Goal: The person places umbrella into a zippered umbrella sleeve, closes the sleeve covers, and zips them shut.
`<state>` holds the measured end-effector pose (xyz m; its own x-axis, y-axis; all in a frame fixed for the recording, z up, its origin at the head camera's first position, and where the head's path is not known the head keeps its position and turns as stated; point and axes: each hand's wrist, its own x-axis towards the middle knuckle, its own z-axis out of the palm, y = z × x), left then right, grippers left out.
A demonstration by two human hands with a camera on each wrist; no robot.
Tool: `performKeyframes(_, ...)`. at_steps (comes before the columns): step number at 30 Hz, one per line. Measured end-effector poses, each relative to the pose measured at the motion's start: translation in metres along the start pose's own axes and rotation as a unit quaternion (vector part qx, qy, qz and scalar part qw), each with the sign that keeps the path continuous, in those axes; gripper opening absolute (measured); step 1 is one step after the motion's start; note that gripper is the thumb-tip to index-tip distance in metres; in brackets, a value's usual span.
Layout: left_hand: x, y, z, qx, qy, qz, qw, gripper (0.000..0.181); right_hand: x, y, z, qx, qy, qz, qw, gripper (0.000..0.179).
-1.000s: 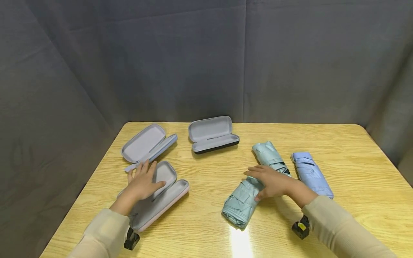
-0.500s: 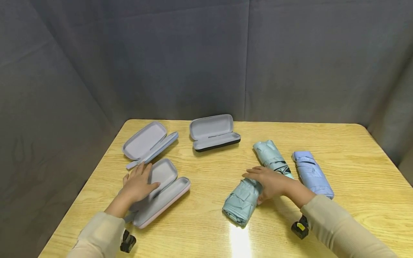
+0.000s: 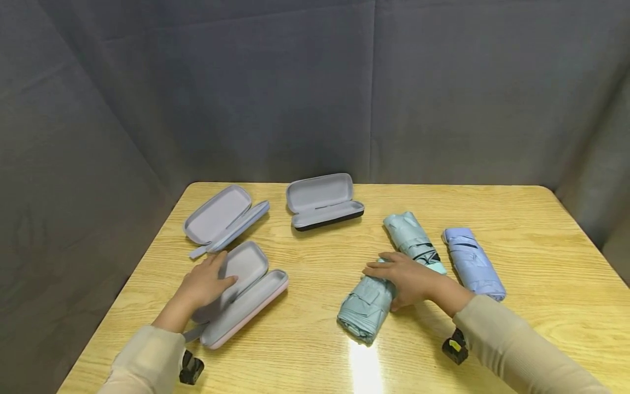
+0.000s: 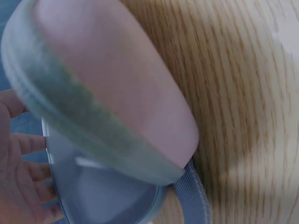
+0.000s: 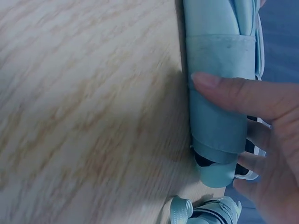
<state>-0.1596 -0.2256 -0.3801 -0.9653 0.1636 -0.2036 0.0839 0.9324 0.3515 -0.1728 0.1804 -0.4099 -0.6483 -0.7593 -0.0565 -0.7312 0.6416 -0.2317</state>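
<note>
The right hand [image 3: 408, 282], in the head view, grips the nearer green umbrella [image 3: 365, 311], fingers over its top; the farther green umbrella [image 3: 412, 238] lies just beyond that hand and the blue umbrella [image 3: 474, 265] to its right. The left hand [image 3: 200, 285], fingers loosely straight, rests at the lid [image 3: 248, 264] of the open pink case [image 3: 248, 310]. In the left wrist view, its fingers stand apart at the lid's edge. In the right wrist view, the thumb [image 5: 236, 95] lies on the umbrella's side, fingers opposite.
</note>
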Motion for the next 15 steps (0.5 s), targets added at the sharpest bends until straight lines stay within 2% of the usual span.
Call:
performKeyframes(5, -0.002, -0.005, -0.002, -0.038, -0.015, 0.002, 0.9992, 0.068, 0.003, 0.001, 0.0, -0.011, 0.004, -0.031, 0.9994, 0.081)
performKeyframes(9, -0.005, -0.013, -0.002, -0.077, -0.021, 0.022, 0.9965, 0.066, 0.008, 0.0, 0.001, -0.015, -0.006, -0.044, 0.9989, 0.079)
performKeyframes(15, -0.006, -0.019, -0.006, -0.087, -0.036, 0.037, 0.9949, 0.059, 0.009, 0.0, 0.002, -0.027, -0.002, -0.055, 0.9981, 0.079)
